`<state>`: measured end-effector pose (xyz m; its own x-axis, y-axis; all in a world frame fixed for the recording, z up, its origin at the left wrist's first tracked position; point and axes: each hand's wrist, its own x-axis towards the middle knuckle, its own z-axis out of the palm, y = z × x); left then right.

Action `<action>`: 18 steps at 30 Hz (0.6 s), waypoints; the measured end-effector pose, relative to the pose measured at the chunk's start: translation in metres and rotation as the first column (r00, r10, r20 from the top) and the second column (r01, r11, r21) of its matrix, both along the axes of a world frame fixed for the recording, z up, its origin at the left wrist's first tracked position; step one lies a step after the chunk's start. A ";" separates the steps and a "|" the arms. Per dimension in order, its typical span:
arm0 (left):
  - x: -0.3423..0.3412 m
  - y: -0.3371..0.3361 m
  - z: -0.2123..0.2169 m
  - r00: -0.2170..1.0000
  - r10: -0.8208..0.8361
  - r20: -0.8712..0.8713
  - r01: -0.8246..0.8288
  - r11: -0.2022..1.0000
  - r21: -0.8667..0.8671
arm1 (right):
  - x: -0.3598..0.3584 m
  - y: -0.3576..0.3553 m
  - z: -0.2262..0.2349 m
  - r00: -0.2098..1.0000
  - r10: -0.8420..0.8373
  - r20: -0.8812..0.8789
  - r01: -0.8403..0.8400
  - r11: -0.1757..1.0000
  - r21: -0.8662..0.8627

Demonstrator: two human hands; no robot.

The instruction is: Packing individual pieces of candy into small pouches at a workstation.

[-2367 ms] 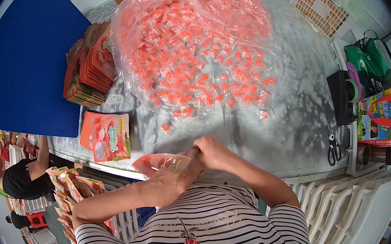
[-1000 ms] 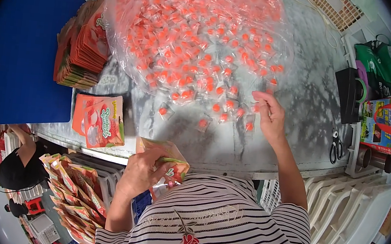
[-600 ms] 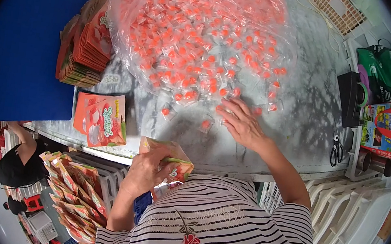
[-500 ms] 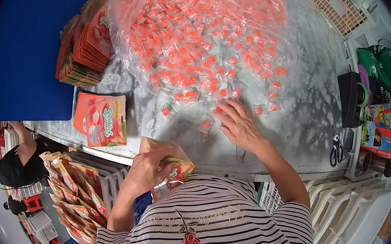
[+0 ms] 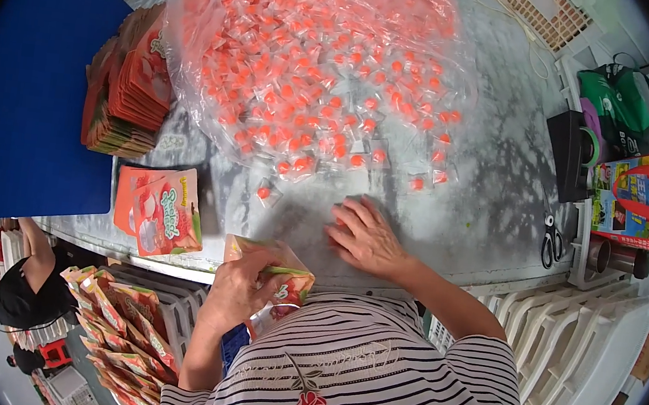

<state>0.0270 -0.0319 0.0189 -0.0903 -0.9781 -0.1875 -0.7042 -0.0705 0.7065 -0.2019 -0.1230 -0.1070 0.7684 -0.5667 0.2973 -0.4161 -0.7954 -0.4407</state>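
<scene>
Meanwhile, left hand [image 5: 238,293] grips a glossy orange pouch [image 5: 278,271]; right hand [image 5: 368,238] lies spread flat over wrapped candies [image 5: 343,214].

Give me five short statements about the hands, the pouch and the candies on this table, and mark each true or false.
1. The left hand holds an orange pouch at the table's near edge. True.
2. The right hand rests palm down on the grey table. True.
3. The big clear bag of candies lies on the floor. False: it lies on the table.
4. The scissors are in the right hand. False: they lie apart, at the table's right edge.
5. A stack of flat orange pouches stands left of the bag. True.
</scene>
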 end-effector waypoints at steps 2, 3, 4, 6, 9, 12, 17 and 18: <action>0.002 0.001 -0.001 1.000 -0.003 0.003 0.003 1.000 -0.004 | -0.010 0.005 0.001 1.000 -0.004 0.013 0.003 1.000 0.015; 0.001 0.000 -0.001 1.000 -0.008 -0.002 0.008 1.000 -0.006 | -0.014 0.007 0.001 1.000 -0.008 0.007 0.008 1.000 0.013; 0.000 0.000 0.001 1.000 -0.004 -0.010 0.004 1.000 -0.002 | -0.017 0.008 0.000 1.000 -0.004 0.017 0.004 1.000 0.017; 0.000 -0.001 0.002 1.000 -0.005 -0.017 0.005 1.000 0.000 | -0.020 0.009 0.001 1.000 -0.004 0.028 0.004 1.000 0.019; 0.000 0.001 -0.002 1.000 0.006 -0.012 -0.006 1.000 0.013 | -0.021 0.008 0.005 0.997 0.007 0.071 -0.014 0.994 0.105; 0.002 0.002 -0.004 1.000 0.010 -0.007 -0.010 1.000 -0.004 | -0.022 0.005 0.009 0.998 0.035 0.051 -0.039 0.997 0.070; 0.006 0.005 -0.007 1.000 0.006 -0.012 -0.006 1.000 -0.024 | -0.058 -0.009 0.018 0.914 -0.307 0.263 0.184 0.895 0.405; 0.005 0.005 -0.005 1.000 0.009 -0.017 -0.009 1.000 -0.012 | -0.057 -0.008 0.016 0.915 -0.305 0.263 0.180 0.894 0.410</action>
<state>0.0323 -0.0274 0.0139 -0.0842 -0.9812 -0.1739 -0.6914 -0.0681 0.7193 -0.2585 -0.1314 -0.0905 0.4940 -0.8386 0.2297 -0.3654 -0.4399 -0.8203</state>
